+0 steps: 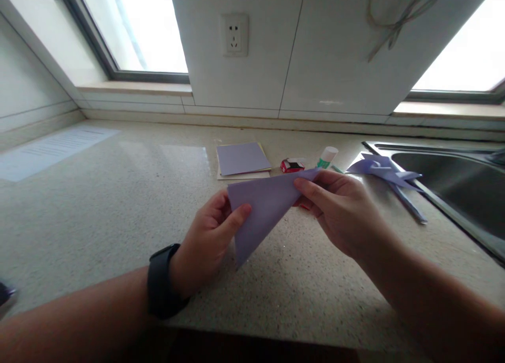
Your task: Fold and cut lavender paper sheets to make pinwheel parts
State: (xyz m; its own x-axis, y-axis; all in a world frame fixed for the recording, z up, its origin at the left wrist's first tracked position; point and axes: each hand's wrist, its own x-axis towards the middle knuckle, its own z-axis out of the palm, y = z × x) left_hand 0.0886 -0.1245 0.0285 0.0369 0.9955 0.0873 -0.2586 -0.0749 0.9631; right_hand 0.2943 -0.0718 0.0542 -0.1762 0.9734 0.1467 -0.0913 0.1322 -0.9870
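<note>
A sheet of purple paper point(262, 208), folded into a triangle, is held up above the countertop between both hands. My left hand point(215, 231) pinches its left corner, thumb on the near face and fingers behind. At the right tip, my right hand point(335, 200) grips the paper between thumb and fingers. Behind the paper lies a stack of square paper point(242, 159) with a purple sheet on top. A small red and black box point(292, 165) and a glue stick point(327, 156) with a white cap stand just beyond my right hand.
A purple paper pinwheel point(381, 168) with a rolled paper stick lies at the right, against the rim of a steel sink point(442, 200). A printed sheet point(51, 147) rests at the far left. The tiled wall with a socket point(234, 35) borders the countertop point(118, 215).
</note>
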